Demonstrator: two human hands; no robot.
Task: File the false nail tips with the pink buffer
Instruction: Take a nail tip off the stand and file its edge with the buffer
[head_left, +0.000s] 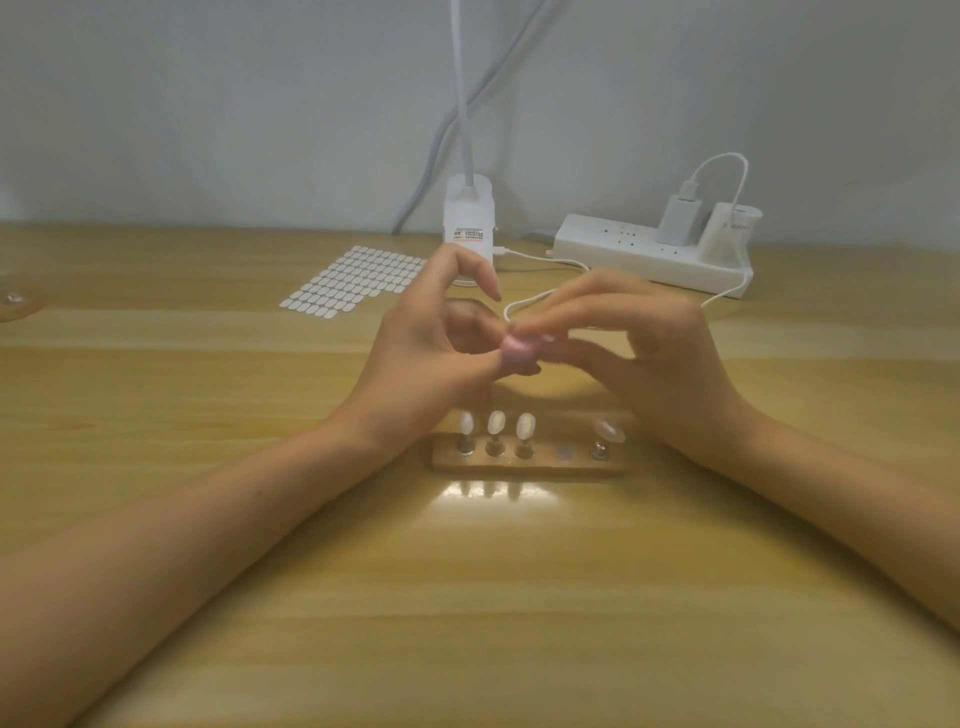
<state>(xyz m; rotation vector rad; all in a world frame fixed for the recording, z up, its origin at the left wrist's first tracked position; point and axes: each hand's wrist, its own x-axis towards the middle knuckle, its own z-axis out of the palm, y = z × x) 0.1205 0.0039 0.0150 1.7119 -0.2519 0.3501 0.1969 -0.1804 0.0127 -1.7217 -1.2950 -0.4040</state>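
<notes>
My left hand and my right hand meet above the table, fingertips together. Between them is the pink buffer, blurred, pinched by my right hand's fingers. My left thumb and finger pinch a small false nail tip just under the buffer; it is mostly hidden. My left index finger is raised. Below the hands lies a wooden holder with metal pegs. Three white nail tips stand on its left pegs and a clear tip on the right peg. One socket is bare.
A sheet of small white stickers lies at the back left. A white lamp base, a power strip with a charger and a white cable sit behind the hands. A clear object shows at the left edge.
</notes>
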